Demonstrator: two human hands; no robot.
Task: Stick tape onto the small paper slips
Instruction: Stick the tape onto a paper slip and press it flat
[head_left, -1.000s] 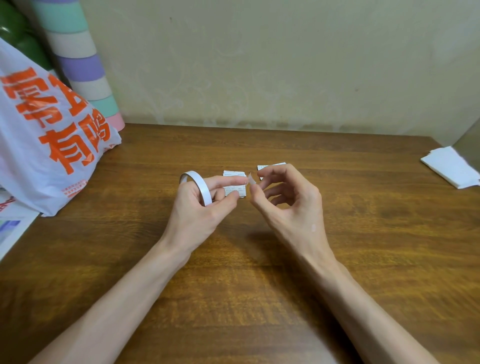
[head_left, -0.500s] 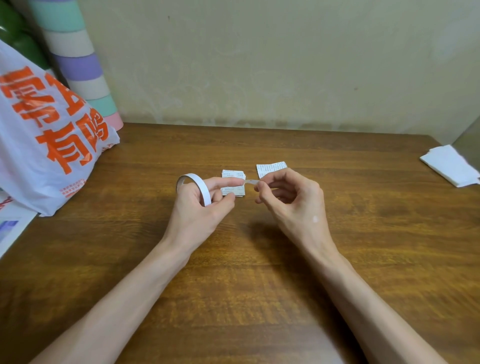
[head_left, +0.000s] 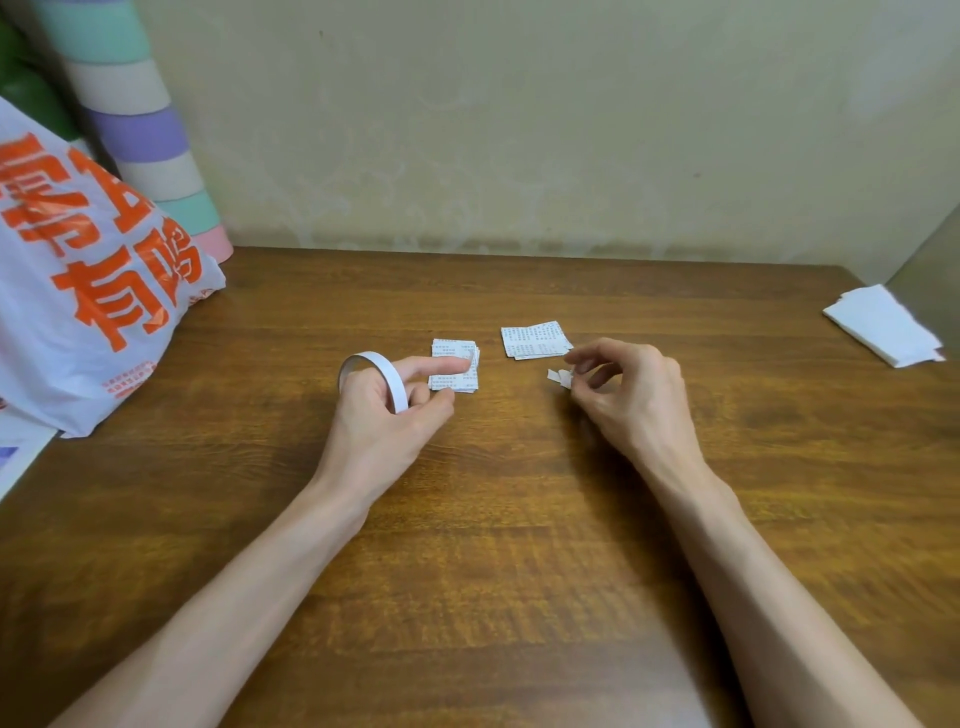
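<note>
Two small stacks of printed paper slips lie on the wooden table (head_left: 519, 519): one stack (head_left: 457, 382) under my left fingertip, the other (head_left: 535, 340) further right. My left hand (head_left: 384, 415) holds a thin white tape roll (head_left: 374, 376) ringed around its fingers, thumb against the roll, index finger stretched over the left stack. My right hand (head_left: 628, 400) pinches a short torn piece of white tape (head_left: 560, 377) just below the right stack, held a little above the table.
A white plastic bag with orange print (head_left: 88, 291) fills the left side, with a striped pastel roll (head_left: 150, 140) behind it against the wall. A folded white tissue (head_left: 883, 327) lies at the far right edge near a corner.
My right hand has pulled away to the right with a piece of tape torn free from the roll. The left hand stays with the roll over the left stack.
</note>
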